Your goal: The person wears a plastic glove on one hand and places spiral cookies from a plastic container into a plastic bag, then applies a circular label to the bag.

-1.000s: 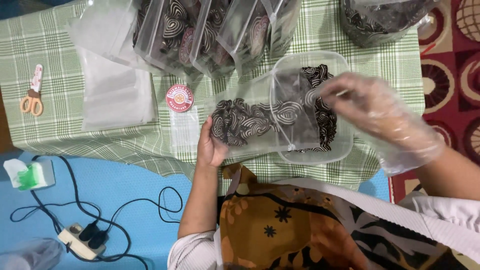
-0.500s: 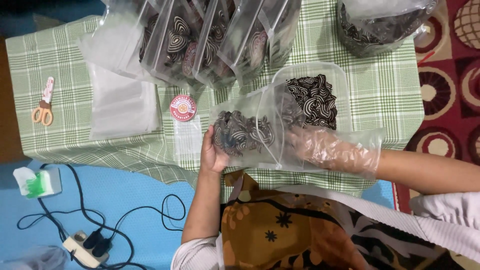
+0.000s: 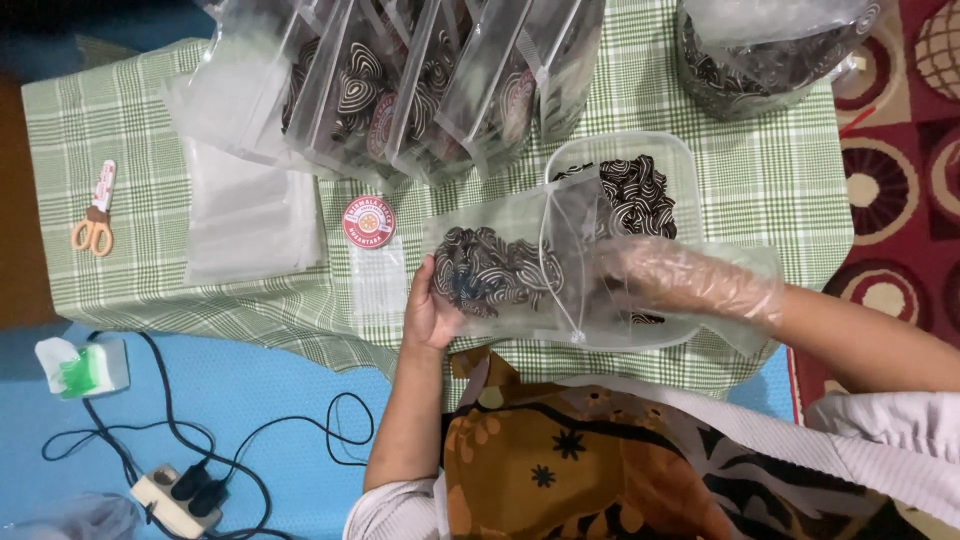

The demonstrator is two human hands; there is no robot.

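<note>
Both of my hands are on one clear plastic pouch of dark, white-swirled snack pieces (image 3: 500, 268), which lies near the desk's front edge, about midway along it. My bare left hand (image 3: 432, 305) is clamped on the pouch's filled end, thumb on top and fingers underneath. My right hand (image 3: 665, 275), in a thin transparent plastic glove, reaches into the pouch's open mouth; through the film I cannot tell whether its fingers are apart or closed on anything. The mouth of the pouch lies over a clear rectangular plastic tub (image 3: 683, 160) holding more of the same swirled pieces.

Just left of the pouch, a round red sticker (image 3: 369, 221) sits on the green-and-white checked cloth covering the desk (image 3: 770, 190), with a stack of empty clear bags (image 3: 250, 215) further left and orange-handled scissors (image 3: 94, 225) near the left edge. Several filled pouches (image 3: 420, 80) lean in a row along the back edge, and a large clear bag of swirled pieces (image 3: 760, 50) stands at the back right corner.
</note>
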